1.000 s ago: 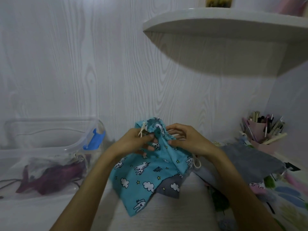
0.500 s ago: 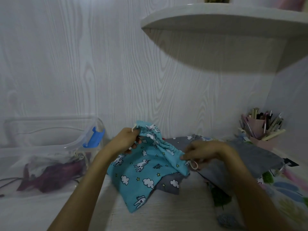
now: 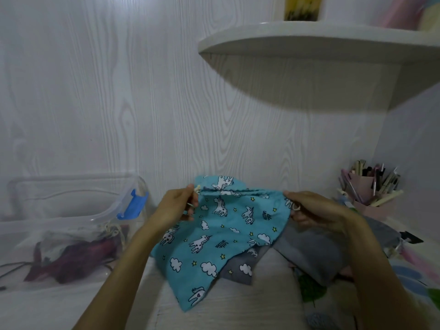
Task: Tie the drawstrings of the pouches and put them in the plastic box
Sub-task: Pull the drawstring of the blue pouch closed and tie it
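Observation:
A blue pouch (image 3: 221, 236) printed with white unicorns and clouds hangs between my hands above the desk, its mouth stretched flat and wide. My left hand (image 3: 175, 206) pinches the pouch's left top corner and the cream drawstring there. My right hand (image 3: 314, 210) grips the right top corner with a loop of drawstring at its fingers. The clear plastic box (image 3: 71, 210) with a blue latch stands at the left and holds a dark purple pouch (image 3: 76, 258) with cream strings.
More pouches lie under and right of the blue one: a grey cloud-print one (image 3: 240, 265), a plain grey one (image 3: 316, 253) and colourful ones (image 3: 409, 270) at the right edge. A pink pen holder (image 3: 366, 191) stands at the back right. A white shelf (image 3: 309, 44) juts overhead.
My hands have moved apart, the right one travelling rightward, and the gathered mouth of the blue pouch has been pulled out flat and wide.

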Tool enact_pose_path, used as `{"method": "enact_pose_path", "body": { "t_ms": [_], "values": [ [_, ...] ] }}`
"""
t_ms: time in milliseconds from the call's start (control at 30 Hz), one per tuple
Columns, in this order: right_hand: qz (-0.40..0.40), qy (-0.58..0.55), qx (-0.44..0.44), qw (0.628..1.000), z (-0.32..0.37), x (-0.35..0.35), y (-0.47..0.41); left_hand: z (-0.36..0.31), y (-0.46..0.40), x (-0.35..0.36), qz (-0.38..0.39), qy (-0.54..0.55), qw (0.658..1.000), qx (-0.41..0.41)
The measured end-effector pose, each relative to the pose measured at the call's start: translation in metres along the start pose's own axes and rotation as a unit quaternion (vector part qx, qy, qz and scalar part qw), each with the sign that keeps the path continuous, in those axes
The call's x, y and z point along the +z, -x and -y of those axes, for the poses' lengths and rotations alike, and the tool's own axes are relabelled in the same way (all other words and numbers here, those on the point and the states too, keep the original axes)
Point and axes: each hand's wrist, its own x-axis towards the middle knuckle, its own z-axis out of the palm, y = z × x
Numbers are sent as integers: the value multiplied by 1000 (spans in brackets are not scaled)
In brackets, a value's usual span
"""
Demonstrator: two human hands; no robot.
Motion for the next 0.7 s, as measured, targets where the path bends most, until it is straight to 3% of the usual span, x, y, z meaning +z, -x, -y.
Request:
{"method": "enact_pose_path", "body": {
  "t_ms": [67, 267, 333, 467, 567, 700],
  "values": [
    [12, 7, 7, 1000, -1, -6, 4, 1, -1, 2, -57, 29, 998, 15],
    [-83, 223, 52, 970, 7, -5, 16, 7, -2, 8, -132, 12, 991, 32],
    [-100, 216, 27, 971, 7, -5, 14, 7, -2, 7, -150, 7, 988, 34],
    [-140, -97, -53, 984, 3, -12, 4, 3, -2, 1, -168, 97, 981, -6],
    [-205, -262, -92, 938, 0, -18, -4, 2, -4, -2, -199, 254, 947, -4],
    [-279, -425, -131, 851, -7, -27, -6, 0, -7, -4, -263, 357, 896, 16]
  ]
}}
